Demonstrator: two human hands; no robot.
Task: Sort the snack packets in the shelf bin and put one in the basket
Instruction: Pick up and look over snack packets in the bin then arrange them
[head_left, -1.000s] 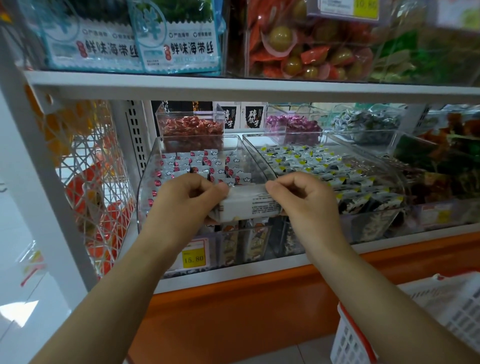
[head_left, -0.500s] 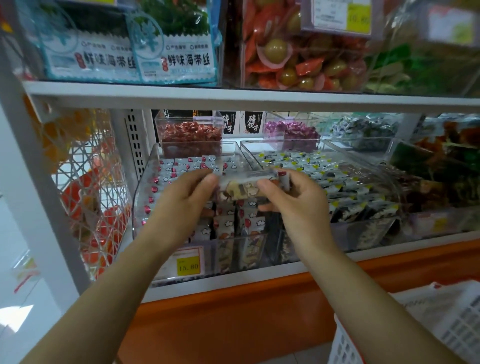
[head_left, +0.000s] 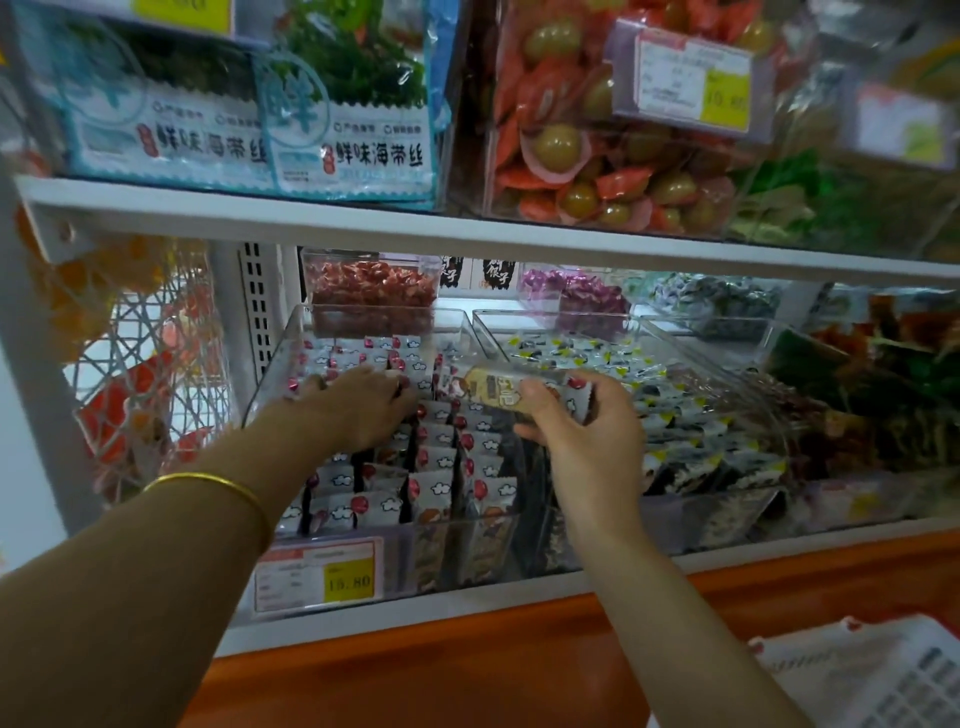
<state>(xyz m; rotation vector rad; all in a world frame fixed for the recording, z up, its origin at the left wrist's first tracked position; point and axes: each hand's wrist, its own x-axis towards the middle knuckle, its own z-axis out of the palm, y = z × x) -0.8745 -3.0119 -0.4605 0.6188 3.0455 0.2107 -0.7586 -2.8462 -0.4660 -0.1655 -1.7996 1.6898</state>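
Snack packets (head_left: 431, 467) in red-and-white wrappers stand in upright rows in the clear shelf bin (head_left: 275, 364), and the head view shows the left hand (head_left: 363, 410) laid among the back rows, its fingers (head_left: 332, 382) bent down into them with tips hidden, so whether they pinch anything cannot be told; likely it is straightening the rows. The right hand (head_left: 587, 441) holds one packet (head_left: 498, 392) lifted just above the rows, pinched between thumb and curled fingers, probably the one picked out for the basket (head_left: 872, 675), which sits well below and right of those fingers.
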